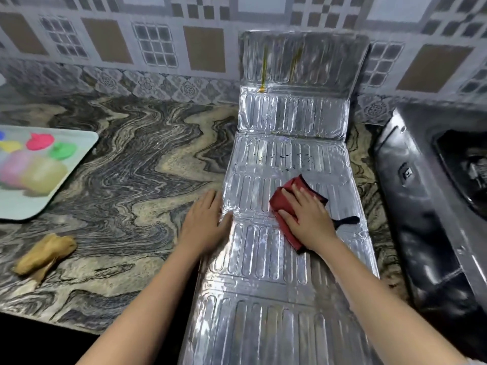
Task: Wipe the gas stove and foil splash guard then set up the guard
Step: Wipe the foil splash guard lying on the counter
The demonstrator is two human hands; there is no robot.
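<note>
A: Foil splash guard [284, 299] is seen nearest, laid flat along the marble counter [131, 159], far panels propped against the tiled wall [158, 43], gas stove [434, 206] just beside it

B: Hands?

A: Right hand [308, 217] is pressed flat, fingers spread, on a red cloth [283, 197]; left hand [204, 221] lies unclenched on the guard's edge, nothing gripped

B: Handling?

A: Judged light, thin, easily creased; best lifted by the edges, both hands, near a fold
</note>
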